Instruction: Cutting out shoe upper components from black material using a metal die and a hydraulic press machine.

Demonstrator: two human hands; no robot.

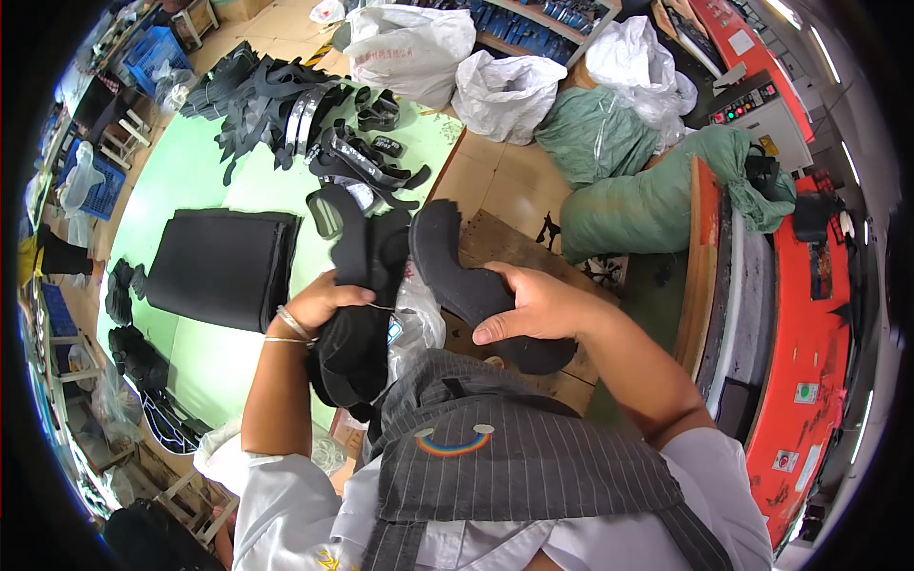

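Observation:
My right hand (543, 306) is closed around a thick stack of curved black fabric pieces (440, 249), thumb on the near face. The stack is raised off the table's right edge, and its lower end hangs past my palm. To its left, my left hand (328, 303) is closed on a bundle of similar black pieces (354, 347), with the thumb laid across them. More black curved strips (350, 228) lie just beyond that hand at the table edge. The fingertips of my left hand are hidden behind the bundle.
On the light green table (195, 371) lie a folded black cloth stack (224, 266) and piles of black strips (262, 105). White sacks (505, 95) and green sacks (628, 214) stand on the floor beyond. A red machine (800, 381) with a control panel (747, 103) is at right.

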